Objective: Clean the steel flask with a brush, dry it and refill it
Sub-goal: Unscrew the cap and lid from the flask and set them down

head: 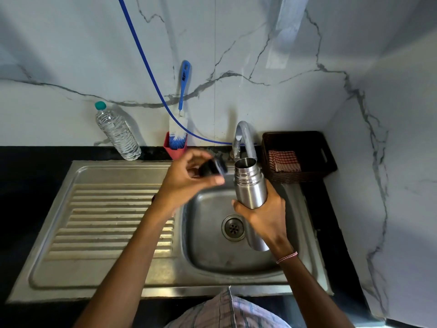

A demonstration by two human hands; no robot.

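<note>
Only uncapped: left hand pinches round black cap; right hand grips cylindrical steel flask near curved steel tap; brushing, drying and refilling apparently pending.

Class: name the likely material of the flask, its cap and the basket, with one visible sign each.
Flask: brushed steel, silvery with soft reflections. Cap: probably black plastic, matte but blurred. Basket: dark woven wicker or plastic; the weave shows.
</note>
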